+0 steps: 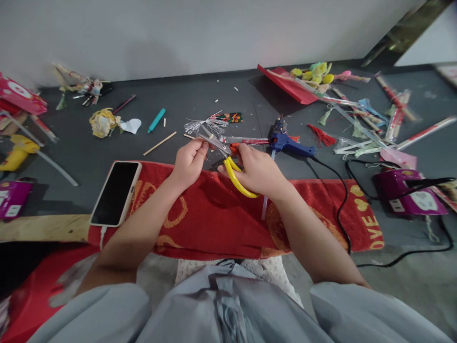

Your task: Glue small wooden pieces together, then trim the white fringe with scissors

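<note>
My right hand point(255, 166) grips a pair of scissors point(237, 181) by the yellow handle, with the blades pointing up and left. A small orange-red piece point(234, 148) shows beside its fingers; what it is, I cannot tell. Close to the blades, my left hand point(191, 159) is closed in a pinch, and what it holds is too small to make out. Just beyond the blades lies a bundle of thin white strips point(205, 125), with a dark floral-patterned piece point(230, 117) behind it. A blue hot glue gun point(294, 144) lies right of my right hand.
A red towel point(221, 214) covers the table's front edge, with a phone point(117, 193) at its left. Nearby are a teal stick point(156, 120), a thin wooden stick point(159, 143) and a yellow fluffy flower point(103, 122). Red paper point(285, 85), a red tassel point(321, 135) and a purple box point(409, 193) lie rightward.
</note>
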Action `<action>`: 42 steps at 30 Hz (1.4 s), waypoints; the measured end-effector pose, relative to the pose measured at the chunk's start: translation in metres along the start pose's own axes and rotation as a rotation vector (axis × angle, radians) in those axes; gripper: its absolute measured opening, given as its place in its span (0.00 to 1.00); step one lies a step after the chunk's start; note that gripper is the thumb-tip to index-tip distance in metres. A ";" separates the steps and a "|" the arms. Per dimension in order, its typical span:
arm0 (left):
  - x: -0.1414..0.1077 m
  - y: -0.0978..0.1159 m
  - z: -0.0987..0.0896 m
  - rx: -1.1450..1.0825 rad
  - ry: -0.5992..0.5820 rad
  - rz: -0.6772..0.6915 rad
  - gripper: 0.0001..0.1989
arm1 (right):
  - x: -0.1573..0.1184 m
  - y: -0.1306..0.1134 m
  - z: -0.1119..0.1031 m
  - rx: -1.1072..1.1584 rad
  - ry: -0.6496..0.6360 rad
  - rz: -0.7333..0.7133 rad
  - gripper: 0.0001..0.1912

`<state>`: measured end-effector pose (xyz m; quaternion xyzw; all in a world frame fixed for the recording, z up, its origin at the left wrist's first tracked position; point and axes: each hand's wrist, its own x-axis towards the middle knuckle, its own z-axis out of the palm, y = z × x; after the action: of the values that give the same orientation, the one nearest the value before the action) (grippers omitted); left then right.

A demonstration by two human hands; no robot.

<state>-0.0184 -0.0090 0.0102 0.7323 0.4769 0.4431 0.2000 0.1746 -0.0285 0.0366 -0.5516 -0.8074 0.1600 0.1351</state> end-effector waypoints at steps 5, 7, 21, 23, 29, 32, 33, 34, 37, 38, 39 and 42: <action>0.000 0.002 -0.001 0.040 -0.008 0.033 0.28 | 0.000 0.002 0.000 0.025 0.007 -0.023 0.38; 0.000 0.003 -0.001 0.054 -0.003 0.041 0.29 | 0.000 0.002 0.000 0.031 0.014 -0.022 0.38; -0.001 0.004 -0.002 0.067 0.000 0.045 0.25 | 0.001 -0.002 -0.005 -0.013 0.056 0.012 0.28; -0.001 0.005 -0.003 0.062 0.026 0.045 0.25 | 0.000 -0.003 -0.006 -0.030 0.046 0.030 0.28; 0.001 0.006 -0.007 0.068 0.042 0.044 0.24 | -0.001 -0.004 -0.004 -0.041 0.044 0.033 0.27; 0.002 0.004 -0.006 0.074 0.030 0.031 0.25 | 0.000 -0.003 -0.004 -0.066 0.029 0.042 0.28; 0.001 0.003 -0.005 0.071 0.024 0.028 0.25 | 0.000 -0.003 -0.004 -0.077 0.021 0.045 0.28; 0.001 0.002 -0.004 0.062 0.019 0.025 0.25 | 0.000 -0.003 -0.004 -0.088 0.014 0.046 0.29; 0.001 -0.001 -0.003 0.021 0.008 0.016 0.26 | 0.001 -0.002 -0.004 -0.113 0.005 0.044 0.31; 0.001 -0.001 -0.003 0.009 0.005 0.016 0.25 | 0.001 -0.002 -0.004 -0.115 0.005 0.042 0.32; 0.001 -0.002 -0.003 0.003 0.000 0.019 0.25 | 0.001 -0.002 -0.004 -0.114 0.006 0.040 0.33; 0.002 0.000 -0.005 -0.004 -0.035 0.042 0.26 | -0.001 -0.002 -0.003 -0.099 0.024 0.032 0.35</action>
<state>-0.0223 -0.0074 0.0137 0.7493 0.4568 0.4354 0.2005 0.1745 -0.0297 0.0396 -0.5724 -0.8037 0.1153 0.1146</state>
